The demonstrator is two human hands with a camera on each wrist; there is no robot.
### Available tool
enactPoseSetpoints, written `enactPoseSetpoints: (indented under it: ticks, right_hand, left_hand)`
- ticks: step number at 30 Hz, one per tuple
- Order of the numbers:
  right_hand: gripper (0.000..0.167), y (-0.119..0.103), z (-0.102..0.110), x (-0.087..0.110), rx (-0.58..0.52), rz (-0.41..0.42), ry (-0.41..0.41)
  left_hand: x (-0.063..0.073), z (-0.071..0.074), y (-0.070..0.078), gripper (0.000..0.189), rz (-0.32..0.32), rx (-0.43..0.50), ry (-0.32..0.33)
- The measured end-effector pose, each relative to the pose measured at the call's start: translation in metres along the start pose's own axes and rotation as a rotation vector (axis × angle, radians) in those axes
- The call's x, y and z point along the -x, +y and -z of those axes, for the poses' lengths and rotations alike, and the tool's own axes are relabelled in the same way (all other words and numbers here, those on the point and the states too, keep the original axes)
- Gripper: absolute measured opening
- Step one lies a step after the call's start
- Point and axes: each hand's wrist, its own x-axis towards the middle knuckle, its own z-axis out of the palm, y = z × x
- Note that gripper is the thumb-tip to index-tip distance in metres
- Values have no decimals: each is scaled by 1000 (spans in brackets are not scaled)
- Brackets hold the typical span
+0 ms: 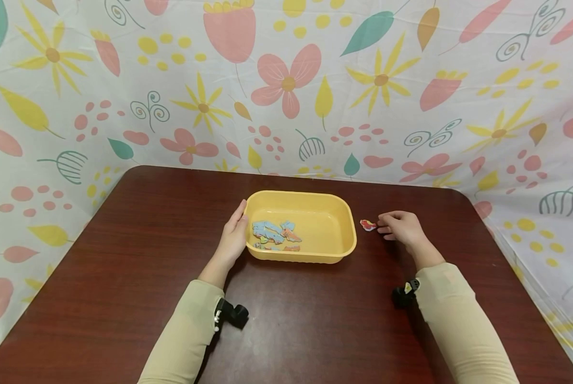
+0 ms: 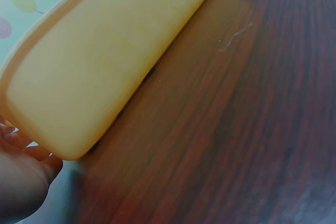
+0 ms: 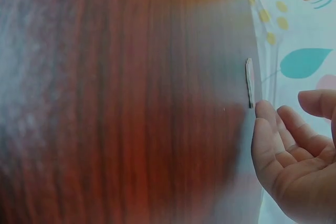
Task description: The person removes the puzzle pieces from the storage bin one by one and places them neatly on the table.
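A yellow plastic tub (image 1: pixel 315 256) stands on the table, and several torn-looking light-blue and orange paper pieces (image 1: pixel 267 232) lie in its left part. My left hand (image 1: pixel 234 237) holds the tub's left end at the rim; in the left wrist view, its fingers (image 2: pixel 37 153) are against the tub's end wall. To the right of the tub lies a small red, yellow and white cut-out piece (image 1: pixel 368 225), seen edge-on as a thin piece (image 3: pixel 249 82) in the right wrist view. My right hand (image 1: pixel 401 228) is just beside it, fingers loosely bent, thumb apart from them, nothing held.
The dark red-brown wooden table (image 1: pixel 305 320) has its back edge close to a flower-patterned cloth (image 1: pixel 286 133). Black wrist cameras sit on the left sleeve (image 1: pixel 185 325) and right sleeve (image 1: pixel 463 314).
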Motion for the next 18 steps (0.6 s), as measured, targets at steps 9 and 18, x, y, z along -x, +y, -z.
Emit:
enactPoseSetpoints:
  ticks: [9,18]
  right_hand:
    - [52,-5,2,3,-18,7,-3]
    - [53,-9,1,3,-20,29,9]
  left_hand:
    - [0,0,0,49,4,1,-1]
    - [0,1,0,49,0,6,-6]
